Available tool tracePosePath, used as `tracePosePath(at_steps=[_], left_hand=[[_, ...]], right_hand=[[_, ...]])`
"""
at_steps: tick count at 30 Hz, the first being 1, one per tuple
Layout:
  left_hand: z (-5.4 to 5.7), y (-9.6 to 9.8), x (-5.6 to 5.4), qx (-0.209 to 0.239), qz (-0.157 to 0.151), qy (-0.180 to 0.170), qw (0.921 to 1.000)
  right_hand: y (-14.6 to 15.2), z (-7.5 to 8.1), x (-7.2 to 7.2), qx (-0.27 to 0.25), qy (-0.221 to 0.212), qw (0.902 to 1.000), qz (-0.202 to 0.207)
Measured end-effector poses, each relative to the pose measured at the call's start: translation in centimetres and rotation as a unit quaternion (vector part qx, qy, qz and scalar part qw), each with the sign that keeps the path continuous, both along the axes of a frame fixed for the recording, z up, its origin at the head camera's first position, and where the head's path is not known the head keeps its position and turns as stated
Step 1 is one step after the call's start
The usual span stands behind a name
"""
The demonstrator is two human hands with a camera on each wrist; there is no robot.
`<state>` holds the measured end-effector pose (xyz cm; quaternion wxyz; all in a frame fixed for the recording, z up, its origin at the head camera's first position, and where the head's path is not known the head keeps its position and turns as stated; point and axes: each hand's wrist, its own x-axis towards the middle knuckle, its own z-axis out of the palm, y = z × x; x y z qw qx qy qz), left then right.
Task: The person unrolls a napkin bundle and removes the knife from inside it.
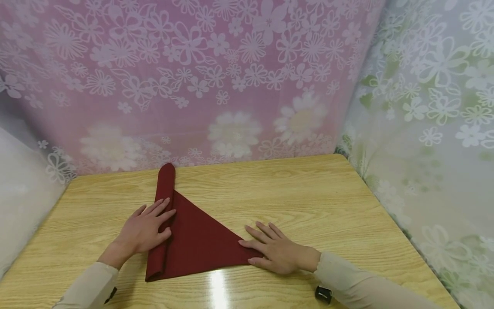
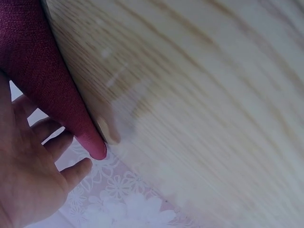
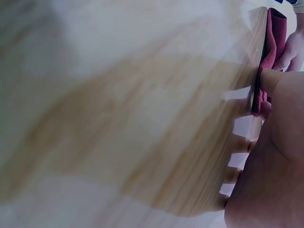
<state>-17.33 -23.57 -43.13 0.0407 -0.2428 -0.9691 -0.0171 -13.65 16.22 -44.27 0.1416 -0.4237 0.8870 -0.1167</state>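
A dark red cloth (image 1: 204, 240) lies on the table, its left side rolled or folded into a long narrow band (image 1: 167, 182) and the rest a flat triangle tapering to the right. My left hand (image 1: 143, 229) rests across the band with fingers spread and fairly straight; in the left wrist view the cloth (image 2: 42, 71) runs past the fingers. At the triangle's right tip, my right hand (image 1: 279, 251) presses down with fingers extended, thumb and index finger on the cloth. The right wrist view shows the cloth edge (image 3: 273, 42) beside the thumb.
The wood-grain table (image 1: 293, 189) has rounded far corners. Behind it hangs a pink flowered curtain (image 1: 231, 86), with a pale flowered one (image 1: 432, 128) along the right. A black wrist device (image 1: 323, 295) sits by the right sleeve.
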Motion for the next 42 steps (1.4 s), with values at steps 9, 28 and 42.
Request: tracePosePath(at_steps=[9,28,42], left_hand=[[0.1,-0.7,0.0,0.009,-0.006,0.005,0.9999],[0.5,-2.5,0.1,0.023,-0.001,0.014,0.9996],[0.6,-3.6,0.7,0.017,0.013,0.017,0.9996]], right_hand=[[-0.1,0.2,0.0,0.004,-0.004,1.0,-0.002],[-0.1,0.2,0.0,0.007,-0.002,1.0,-0.002],[-0.1,0.2,0.0,0.006,-0.003,1.0,-0.004]])
